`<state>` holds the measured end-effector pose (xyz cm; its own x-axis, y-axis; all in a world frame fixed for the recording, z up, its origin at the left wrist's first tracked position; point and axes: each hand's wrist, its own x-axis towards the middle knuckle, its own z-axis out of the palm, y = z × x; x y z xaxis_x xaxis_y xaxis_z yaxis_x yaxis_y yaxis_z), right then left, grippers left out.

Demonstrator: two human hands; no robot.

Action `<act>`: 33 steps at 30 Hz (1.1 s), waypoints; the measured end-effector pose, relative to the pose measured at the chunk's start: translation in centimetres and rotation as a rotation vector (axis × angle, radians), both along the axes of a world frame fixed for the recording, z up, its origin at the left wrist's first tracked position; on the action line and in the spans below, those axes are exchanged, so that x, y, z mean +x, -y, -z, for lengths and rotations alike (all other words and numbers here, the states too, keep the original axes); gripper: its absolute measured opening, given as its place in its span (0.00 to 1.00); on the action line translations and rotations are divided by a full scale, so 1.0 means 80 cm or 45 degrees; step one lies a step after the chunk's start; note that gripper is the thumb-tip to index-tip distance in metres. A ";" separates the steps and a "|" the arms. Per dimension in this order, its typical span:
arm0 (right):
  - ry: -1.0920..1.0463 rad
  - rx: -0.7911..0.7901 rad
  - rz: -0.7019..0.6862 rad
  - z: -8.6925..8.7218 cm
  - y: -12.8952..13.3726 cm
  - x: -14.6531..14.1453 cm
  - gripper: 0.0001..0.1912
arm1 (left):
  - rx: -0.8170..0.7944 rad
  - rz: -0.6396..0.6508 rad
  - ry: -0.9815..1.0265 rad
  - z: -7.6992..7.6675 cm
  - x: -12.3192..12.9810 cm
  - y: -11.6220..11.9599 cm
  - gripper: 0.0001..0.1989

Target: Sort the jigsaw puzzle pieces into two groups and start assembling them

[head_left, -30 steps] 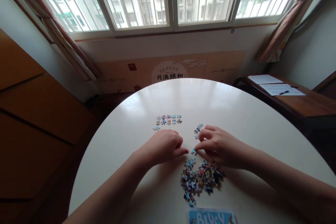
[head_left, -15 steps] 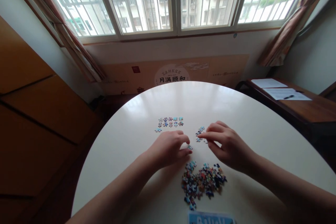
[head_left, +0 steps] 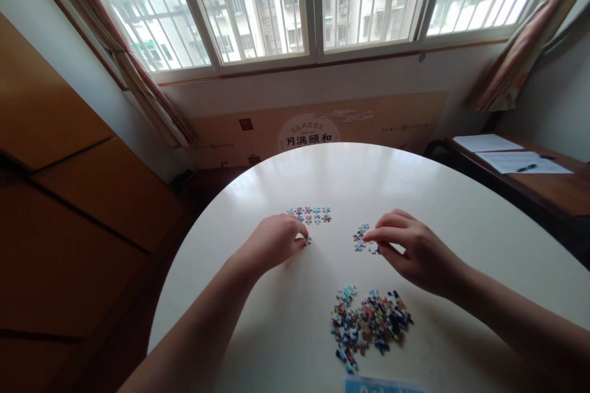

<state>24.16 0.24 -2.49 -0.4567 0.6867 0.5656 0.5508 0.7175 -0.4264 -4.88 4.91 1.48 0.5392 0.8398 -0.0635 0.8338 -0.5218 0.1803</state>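
Note:
My left hand [head_left: 278, 238] pinches a small light-blue jigsaw piece [head_left: 308, 239] between thumb and fingers, close to the table top. Just beyond it, jigsaw pieces lie in short rows [head_left: 317, 215], partly covered by that hand. My right hand [head_left: 408, 244] hovers at a small group of pieces [head_left: 359, 237], its index finger stretched out over them and the thumb apart. No piece shows between its fingers. Nearer to me lies a loose heap of mixed jigsaw pieces [head_left: 372, 320], between my two forearms.
Everything lies on a round white table [head_left: 276, 344]. A blue printed item [head_left: 382, 385] is cut off at the bottom edge. To the right stands a brown side table [head_left: 553, 182] with papers [head_left: 520, 162] and a pen. A wooden cabinet [head_left: 69, 245] stands at the left.
My left hand has carried the piece left and away from me, toward the rows. The right hand stays by the small group. The view has shifted slightly.

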 end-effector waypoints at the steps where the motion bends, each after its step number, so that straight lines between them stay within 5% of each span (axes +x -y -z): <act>1: -0.001 -0.002 -0.003 0.000 0.000 0.000 0.14 | 0.015 -0.022 0.013 0.001 -0.004 -0.003 0.10; 5: 0.004 -0.012 -0.020 0.000 -0.001 0.002 0.14 | 0.171 -0.152 0.100 -0.003 -0.020 -0.014 0.12; 10: 0.124 0.030 -0.004 0.004 -0.003 0.003 0.15 | 0.473 -0.503 0.143 -0.015 -0.048 -0.026 0.14; 15: 0.316 0.071 0.028 0.012 0.003 -0.012 0.19 | 0.403 -0.687 0.209 0.016 -0.055 -0.046 0.19; 22: 0.594 0.048 0.059 0.001 0.008 -0.056 0.18 | 0.514 -0.660 0.412 0.065 -0.055 -0.067 0.20; 28: 0.675 -0.030 0.068 -0.004 -0.026 -0.098 0.20 | 0.557 -0.636 0.527 0.067 -0.068 -0.073 0.23; 33: 0.640 -0.007 0.061 0.002 -0.042 -0.118 0.16 | 0.322 -0.580 0.413 0.067 -0.085 -0.075 0.39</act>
<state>14.74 3.62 -2.65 -0.6395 0.7158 0.2803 0.7211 0.6850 -0.1039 -11.69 10.89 -3.90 0.0806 0.9581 0.2749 0.9063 -0.1852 0.3798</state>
